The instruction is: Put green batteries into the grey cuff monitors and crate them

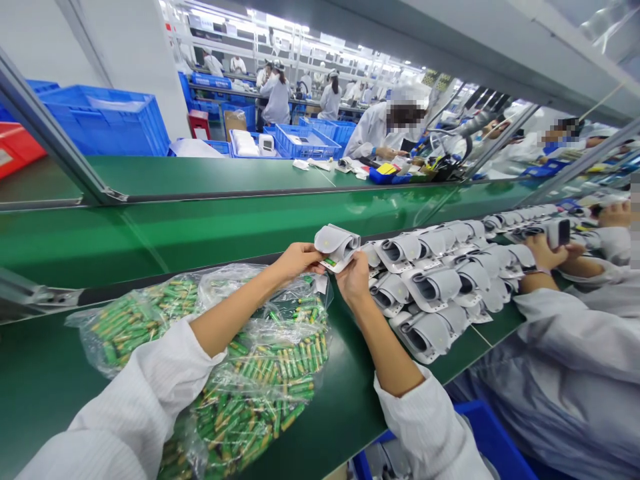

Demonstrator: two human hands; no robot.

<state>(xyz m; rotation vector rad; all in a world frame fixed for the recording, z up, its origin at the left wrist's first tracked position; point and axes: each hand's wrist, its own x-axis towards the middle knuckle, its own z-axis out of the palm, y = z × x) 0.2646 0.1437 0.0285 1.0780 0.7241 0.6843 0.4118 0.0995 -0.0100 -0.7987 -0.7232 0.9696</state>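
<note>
White cuff (337,245) held over the green worktop (345,407), my left hand (295,261) and right hand (355,279) with fingers closed on either end for a steady two-handed grip, battery bag (260,373) just beside

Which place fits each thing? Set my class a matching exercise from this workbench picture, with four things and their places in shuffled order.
Things:
1. Clear bag of green batteries
2. Single white cuff device
3. Rows of white cuff devices
4. Blue plastic crates

Places:
A. Beyond the far green bench
B. Gripped by the left hand and right hand
C. Under the left forearm
D. To the right of the right hand

Pairs: 1-C, 2-B, 3-D, 4-A
</note>
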